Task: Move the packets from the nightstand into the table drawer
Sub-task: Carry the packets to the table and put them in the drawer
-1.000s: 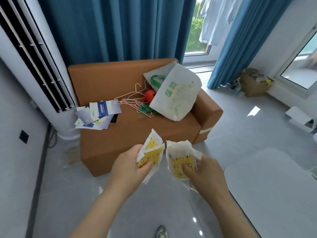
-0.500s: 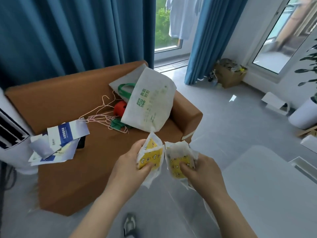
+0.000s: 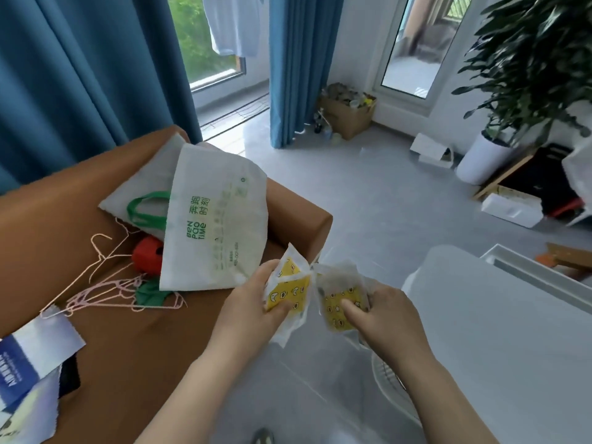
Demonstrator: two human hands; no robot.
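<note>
My left hand (image 3: 253, 307) grips a yellow-and-white packet (image 3: 290, 288) printed with small faces. Beside it, my right hand (image 3: 381, 315) grips one or more packets of the same kind (image 3: 339, 293), thumb pressed on the front. Both hands are held out in front of me at chest height, above the grey floor. A white table (image 3: 499, 341) lies to the lower right, its near corner just right of my right hand. An open white drawer (image 3: 538, 272) shows at the table's far edge. The nightstand is out of view.
A brown sofa (image 3: 105, 331) on the left carries a white bag (image 3: 217, 219), wire hangers (image 3: 105, 283) and leaflets (image 3: 28, 357). Blue curtains (image 3: 298, 65) frame the balcony door. A cardboard box (image 3: 349, 113), a potted plant (image 3: 483, 155) and white boxes (image 3: 509, 208) stand along the far wall.
The view has swung right: the sofa slid left, the white table and its drawer came further into view, and the plant appeared. Both hands keep their hold on the packets.
</note>
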